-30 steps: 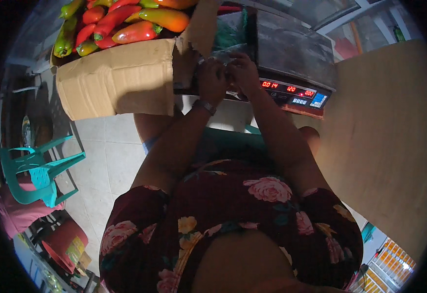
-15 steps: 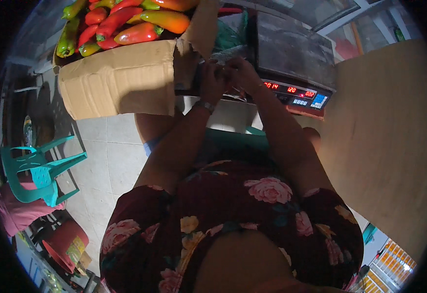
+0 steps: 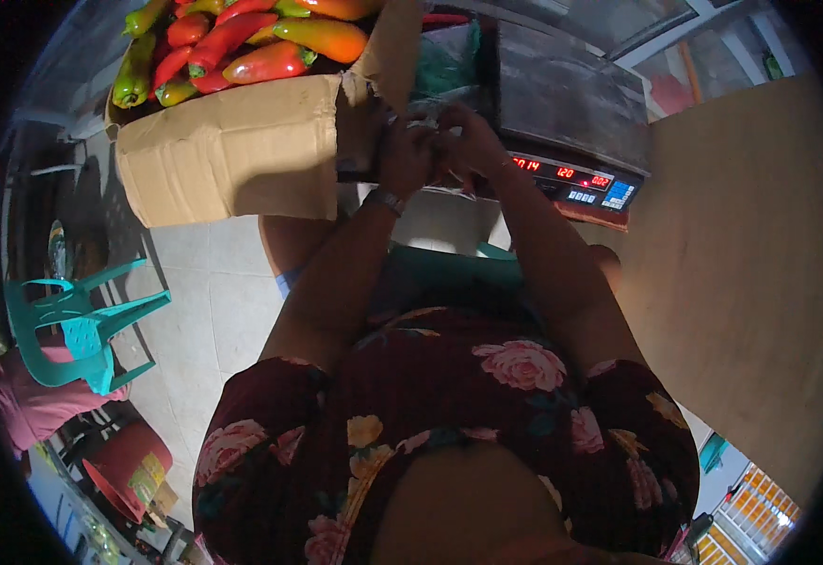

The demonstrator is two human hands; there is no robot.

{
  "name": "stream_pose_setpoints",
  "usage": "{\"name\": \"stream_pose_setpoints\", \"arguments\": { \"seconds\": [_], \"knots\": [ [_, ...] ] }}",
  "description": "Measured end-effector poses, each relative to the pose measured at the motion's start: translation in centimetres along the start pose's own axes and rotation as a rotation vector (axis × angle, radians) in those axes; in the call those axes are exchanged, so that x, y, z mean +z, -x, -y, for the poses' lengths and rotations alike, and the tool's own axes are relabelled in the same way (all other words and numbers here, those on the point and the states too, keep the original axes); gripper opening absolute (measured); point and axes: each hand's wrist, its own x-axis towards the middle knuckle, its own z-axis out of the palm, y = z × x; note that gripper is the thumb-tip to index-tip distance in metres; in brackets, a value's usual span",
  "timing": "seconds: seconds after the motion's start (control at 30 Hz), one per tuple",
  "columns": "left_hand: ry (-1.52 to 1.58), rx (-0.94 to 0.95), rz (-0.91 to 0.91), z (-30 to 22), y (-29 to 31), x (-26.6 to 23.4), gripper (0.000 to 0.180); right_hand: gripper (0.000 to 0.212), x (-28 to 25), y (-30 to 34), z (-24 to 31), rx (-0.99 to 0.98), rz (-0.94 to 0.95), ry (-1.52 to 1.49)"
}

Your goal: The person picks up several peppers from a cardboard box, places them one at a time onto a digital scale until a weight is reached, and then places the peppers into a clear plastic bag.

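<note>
My left hand (image 3: 406,158), with a watch on its wrist, and my right hand (image 3: 469,141) are close together between the cardboard box and the scale. Their fingers are curled inward around something small and pale, perhaps thin plastic, that shadow and the fingers mostly hide. Just beyond them lies a green mesh or plastic bundle (image 3: 451,64). The digital scale (image 3: 567,89), with a dark flat platform and red lit digits, stands to the right of my right hand. To the left, a cardboard box (image 3: 232,151) with its flap folded down holds several red, orange and green peppers (image 3: 270,62).
A large wooden board (image 3: 750,254) fills the right side. On the tiled floor (image 3: 228,301) at the left are a green plastic chair (image 3: 77,334), a pink cloth (image 3: 39,400) and a red bucket (image 3: 124,471). An orange-and-white rack (image 3: 750,518) shows at the lower right.
Both hands stay in nearly the same place, with small shifts of the fingers. The left hand has come slightly nearer to me. The box and scale have not moved.
</note>
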Motion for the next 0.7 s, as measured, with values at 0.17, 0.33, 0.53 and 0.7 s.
{"name": "stream_pose_setpoints", "arguments": {
  "seconds": [0.17,0.33,0.53,0.7],
  "knots": [
    [-0.106,0.038,0.009,-0.5,0.0,-0.3,0.017,0.026,-0.2,0.1,-0.5,-0.021,0.009,-0.053],
    [-0.37,0.095,0.215,-2.8,-0.4,-1.8,0.02,0.02,0.0,0.2,-0.9,0.048,0.077,-0.169],
    [-0.087,-0.182,0.032,-0.2,-0.2,-0.6,0.021,0.027,0.6,0.4,-0.2,0.329,0.083,-0.652],
    [-0.205,-0.076,0.093,-1.9,0.3,-0.8,0.02,0.026,0.9,0.3,-3.9,0.165,0.025,-0.622]
  ]
}}
